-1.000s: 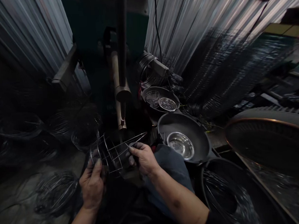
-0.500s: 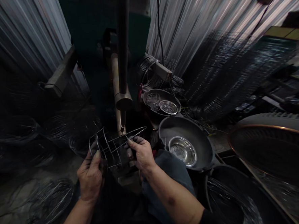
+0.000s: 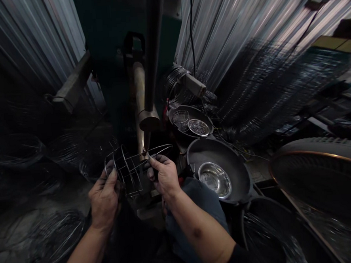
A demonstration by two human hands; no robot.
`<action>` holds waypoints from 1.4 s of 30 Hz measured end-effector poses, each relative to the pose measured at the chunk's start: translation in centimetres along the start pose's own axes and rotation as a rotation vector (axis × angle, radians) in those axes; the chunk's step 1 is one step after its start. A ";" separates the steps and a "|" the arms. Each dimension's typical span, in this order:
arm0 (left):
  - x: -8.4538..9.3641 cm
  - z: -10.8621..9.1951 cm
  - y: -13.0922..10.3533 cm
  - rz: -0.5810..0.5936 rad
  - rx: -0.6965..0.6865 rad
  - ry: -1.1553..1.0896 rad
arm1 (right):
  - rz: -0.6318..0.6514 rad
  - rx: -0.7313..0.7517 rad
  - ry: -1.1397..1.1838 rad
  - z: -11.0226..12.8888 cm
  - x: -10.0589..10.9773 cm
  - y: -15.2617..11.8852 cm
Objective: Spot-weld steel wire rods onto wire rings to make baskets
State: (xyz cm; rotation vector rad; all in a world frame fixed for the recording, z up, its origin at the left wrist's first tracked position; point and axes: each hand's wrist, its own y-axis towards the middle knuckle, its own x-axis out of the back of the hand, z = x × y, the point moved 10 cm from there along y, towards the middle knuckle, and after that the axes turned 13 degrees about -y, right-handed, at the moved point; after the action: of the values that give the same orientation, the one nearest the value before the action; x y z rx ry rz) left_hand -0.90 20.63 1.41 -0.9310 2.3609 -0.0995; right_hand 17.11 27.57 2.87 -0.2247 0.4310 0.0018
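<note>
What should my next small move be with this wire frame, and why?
I'd perhaps slide your right hand slightly back along the wire frame while your left hand steadies the other side: your right thumb appears very close to the ends of the dark rod and the brass-coloured bar. Whether the frame touches either is unclear.

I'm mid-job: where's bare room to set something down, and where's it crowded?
Bare: the middle pan, between its far and right rim and the shiny bowl. Crowded: the far pan, with a wire grid and small dish; the near pan, with coiled wire; between left hand and right hand, a held wire frame near the upright rod.
</note>
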 end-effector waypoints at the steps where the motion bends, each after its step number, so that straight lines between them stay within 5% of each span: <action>1: 0.0 0.0 0.1 -0.002 0.004 -0.004 | -0.002 0.001 0.000 0.1 0.0 0.0; 12: -1.0 -0.7 -0.3 0.089 -0.042 0.045 | 0.024 0.005 -0.075 0.0 -0.1 0.4; 15: -0.6 -0.8 -0.1 0.086 -0.072 0.030 | 0.003 0.180 -0.487 2.6 1.3 0.2; 19: -0.7 -0.5 -0.3 0.081 -0.004 -0.001 | -0.193 0.676 -1.120 8.9 2.0 -1.6; 23: -0.8 -1.3 -0.8 0.030 -0.030 -0.026 | 0.004 0.771 -1.388 9.3 -0.2 -1.1; 42: -1.2 -1.3 -0.3 0.038 0.004 -0.089 | 0.046 0.762 -1.363 9.3 -1.2 0.3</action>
State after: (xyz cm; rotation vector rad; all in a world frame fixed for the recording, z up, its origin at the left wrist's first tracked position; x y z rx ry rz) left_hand -0.78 20.97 3.18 -0.8708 2.2939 -0.0465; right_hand 19.90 29.97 11.53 0.5450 -0.9289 0.0333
